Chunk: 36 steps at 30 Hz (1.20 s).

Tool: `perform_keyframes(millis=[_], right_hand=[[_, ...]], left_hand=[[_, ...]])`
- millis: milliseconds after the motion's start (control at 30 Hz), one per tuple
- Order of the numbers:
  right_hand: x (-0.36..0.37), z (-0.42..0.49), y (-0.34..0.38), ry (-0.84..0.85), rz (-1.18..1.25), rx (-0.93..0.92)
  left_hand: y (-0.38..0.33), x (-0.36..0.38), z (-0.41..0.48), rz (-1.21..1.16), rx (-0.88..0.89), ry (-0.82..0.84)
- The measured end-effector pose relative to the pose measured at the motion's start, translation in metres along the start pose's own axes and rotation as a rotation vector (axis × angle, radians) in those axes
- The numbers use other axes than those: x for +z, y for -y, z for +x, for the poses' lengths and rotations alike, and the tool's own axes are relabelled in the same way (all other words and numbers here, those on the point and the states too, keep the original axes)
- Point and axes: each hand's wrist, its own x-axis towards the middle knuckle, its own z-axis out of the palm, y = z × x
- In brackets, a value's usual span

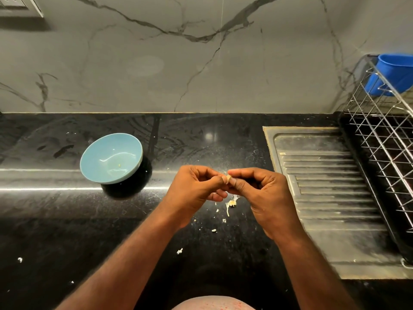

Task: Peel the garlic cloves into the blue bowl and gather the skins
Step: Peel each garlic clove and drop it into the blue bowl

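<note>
We see both hands raised just over a black polished stone countertop (67, 220), meeting at its middle. The left hand (196, 186) and the right hand (257, 189) are both curled, thumbs and forefingers pinching one small garlic clove (228, 177) between them. The clove is mostly hidden by the fingertips, so we cannot tell how much skin it carries.

Right beneath the hands lies a little heap of pale garlic skins (232, 202), with smaller flakes strewn toward the near edge and a few stray bits far off to the near left. The blue bowl (98, 157) stands to the left of the hands, well apart from them, with a tiny yellowish speck on its bottom.

The counter is glossy – it mirrors a long bright strip of light (44, 189) running from the left edge toward the hands, and it shows dried smears and wipe marks farther back. To the right, a steel ribbed drainboard (324, 186) is set into the stone, dull and water-stained. Farther right a wire dish rack (384, 135) sits on a dark tray, holding a blue plastic cup (391, 72) at its far end.

Behind the counter rises a grey marble backsplash (156, 63) with dark veins – a switch plate (17, 5) sits at its far left corner.
</note>
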Motion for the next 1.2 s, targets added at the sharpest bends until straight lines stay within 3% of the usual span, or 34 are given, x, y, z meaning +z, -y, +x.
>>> perform_keyframes(millis=[233,533,933,1200], right_hand=[[-0.001,0.001,-0.004,0.014,-0.044,0.015],[0.000,0.001,-0.003,0.023,-0.022,0.025],[0.002,0.000,-0.007,0.002,-0.093,-0.005],[0.007,0.003,-0.016,-0.078,0.261,0.144]], left_hand=[[-0.002,-0.005,0.001,-0.050,-0.098,0.061],[-0.002,0.000,0.004,-0.095,-0.176,-0.009],[0.010,0.006,0.002,0.145,0.054,-0.095],[0.015,0.012,0.004,0.103,0.004,-0.139]])
